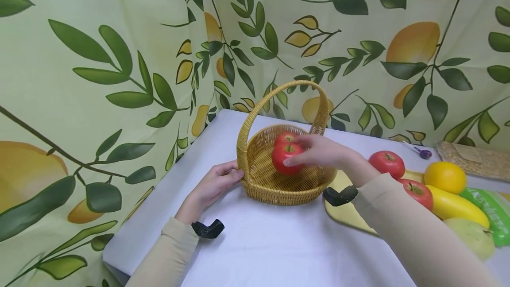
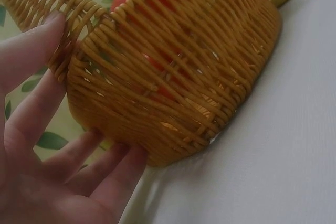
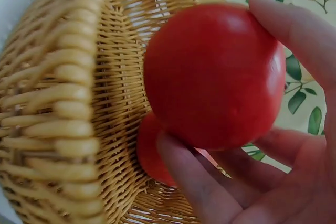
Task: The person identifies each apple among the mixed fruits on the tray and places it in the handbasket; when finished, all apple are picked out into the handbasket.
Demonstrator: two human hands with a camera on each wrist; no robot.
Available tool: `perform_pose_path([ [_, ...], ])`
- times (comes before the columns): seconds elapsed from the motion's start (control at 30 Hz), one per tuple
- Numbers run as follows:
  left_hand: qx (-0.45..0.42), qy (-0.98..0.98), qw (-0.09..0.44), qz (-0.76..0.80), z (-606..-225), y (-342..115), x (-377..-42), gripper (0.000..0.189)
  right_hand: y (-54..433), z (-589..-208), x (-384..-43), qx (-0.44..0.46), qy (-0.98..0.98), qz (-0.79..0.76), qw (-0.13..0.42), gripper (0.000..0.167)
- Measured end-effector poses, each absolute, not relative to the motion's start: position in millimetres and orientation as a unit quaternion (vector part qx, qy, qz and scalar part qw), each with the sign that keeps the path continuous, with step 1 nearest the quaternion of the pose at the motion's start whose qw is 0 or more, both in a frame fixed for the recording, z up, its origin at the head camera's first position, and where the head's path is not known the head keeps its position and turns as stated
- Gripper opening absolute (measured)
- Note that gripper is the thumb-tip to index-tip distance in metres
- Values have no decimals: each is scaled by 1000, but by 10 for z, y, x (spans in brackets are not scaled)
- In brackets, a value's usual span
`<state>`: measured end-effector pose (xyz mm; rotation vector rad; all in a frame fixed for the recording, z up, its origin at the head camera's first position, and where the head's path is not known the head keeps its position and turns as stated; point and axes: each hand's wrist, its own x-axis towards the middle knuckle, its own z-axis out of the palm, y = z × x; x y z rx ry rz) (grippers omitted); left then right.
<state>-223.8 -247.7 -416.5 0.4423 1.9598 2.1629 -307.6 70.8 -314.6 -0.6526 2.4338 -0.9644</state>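
A red apple (image 1: pixel 287 158) is gripped by my right hand (image 1: pixel 318 150) over the wicker basket (image 1: pixel 287 196). In the right wrist view, thumb and fingers curve round this apple (image 3: pixel 215 77). Below it, a second red apple (image 3: pixel 152 153) lies inside the basket, partly covered. At the basket's left side is my left hand (image 1: pixel 215 183), by the foot of the arched handle (image 1: pixel 244 145). The left wrist view has the thumb on the woven handle base (image 2: pixel 84 19) and the other fingers against the basket's side (image 2: pixel 157 66).
Right of the basket, a pale yellow tray (image 1: pixel 350 218) bears red apples (image 1: pixel 386 164), an orange (image 1: pixel 445 177), a long yellow fruit (image 1: pixel 458 207) and a pale green fruit (image 1: pixel 472 236). Beyond are a green packet (image 1: pixel 492 216), a purple lollipop (image 1: pixel 424 154) and a brown mat (image 1: pixel 478 158).
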Motion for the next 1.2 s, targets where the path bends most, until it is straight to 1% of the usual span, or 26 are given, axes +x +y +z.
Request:
perform_pose_path([
  [0.23, 146, 664, 93, 728, -4147, -2477, -2256, 6, 583, -3192, -3165, -226, 860, -377, 258, 87],
  [0.47, 143, 663, 97, 729, -4142, -2483, -2260, 6, 445, -3223, -3163, -239, 857, -375, 259, 81],
  [0.6, 140, 664, 97, 728, -4142, -2488, -2257, 6, 371, -3233, -3161, -242, 850, -382, 269, 78],
  [0.87, 137, 665, 99, 727, -4150, -2478, -2251, 7, 277, -3289, -3182, -231, 844, -389, 287, 76],
  [1.2, 139, 668, 98, 725, -4154, -2488, -2234, 7, 153, -3292, -3213, -254, 858, -342, 287, 75],
])
